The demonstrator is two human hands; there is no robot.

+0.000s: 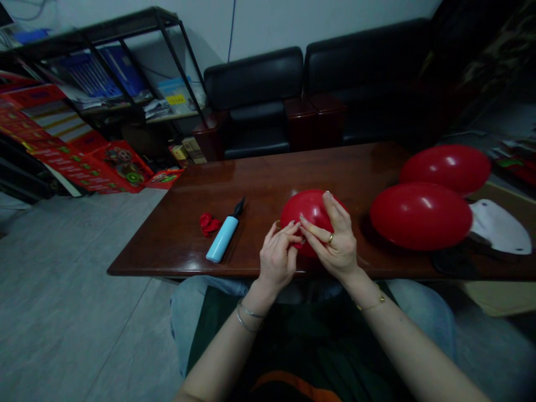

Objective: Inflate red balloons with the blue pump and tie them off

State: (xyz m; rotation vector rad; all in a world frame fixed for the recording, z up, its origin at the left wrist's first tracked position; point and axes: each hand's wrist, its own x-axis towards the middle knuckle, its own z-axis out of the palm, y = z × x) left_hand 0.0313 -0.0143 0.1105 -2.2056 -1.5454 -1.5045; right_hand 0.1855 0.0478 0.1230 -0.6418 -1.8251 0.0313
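A red balloon (307, 205), smaller than the other two in view, is between my hands near the front edge of the table. My left hand (280, 252) pinches the balloon's neck with its fingertips. The thumb and index finger of my right hand (335, 237) close on the same neck from the other side, while its other fingers stretch up over the balloon. The knot area is mostly hidden by my fingers. Left of my hands lie a light blue hand pump (223, 239) with a black nozzle and a small pile of limp red balloons (208, 224).
Two inflated red balloons (421, 216) (448, 167) rest on the right of the brown table (251, 181), beside a white flat piece (500, 228). Black sofas (255, 84) stand behind. A metal shelf (100, 34) and red boxes (79, 145) are at the left.
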